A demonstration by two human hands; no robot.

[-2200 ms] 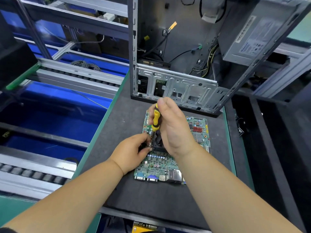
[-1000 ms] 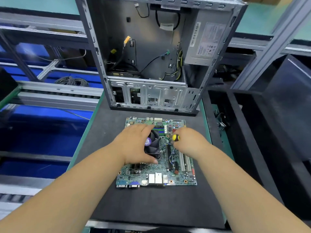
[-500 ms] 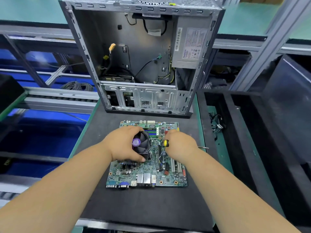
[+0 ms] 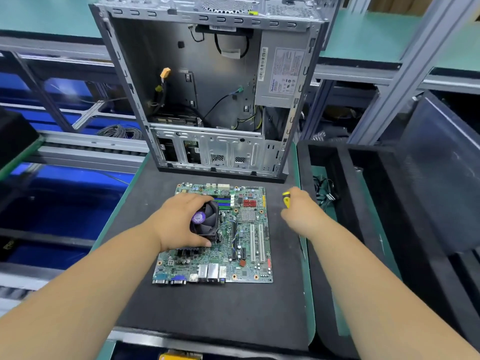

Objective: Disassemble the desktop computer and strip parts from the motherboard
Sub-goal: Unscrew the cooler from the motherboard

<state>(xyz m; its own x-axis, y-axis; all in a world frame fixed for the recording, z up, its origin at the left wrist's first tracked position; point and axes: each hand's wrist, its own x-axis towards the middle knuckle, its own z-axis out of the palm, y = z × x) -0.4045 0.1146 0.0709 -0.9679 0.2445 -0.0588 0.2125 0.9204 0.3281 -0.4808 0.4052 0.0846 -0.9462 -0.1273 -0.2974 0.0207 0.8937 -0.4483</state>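
While the gutted computer case (image 4: 207, 94) stands upright at the back of the dark work mat (image 4: 207, 313), the motherboard (image 4: 215, 235) lies flat just in front of it and serves as the landmark. Over the board's left half, the left hand (image 4: 179, 224) is wrapped around the black cooler fan (image 4: 206, 219), fingers curled on its edges. Right of the board, off its edge, the right hand (image 4: 302, 214) is closed on a yellow-handled screwdriver (image 4: 286, 198). I judge the cooler is about to be lifted; if any fastener or the fan lead is attached, pulling could drag or flex the unpinned board, or tear the connector.
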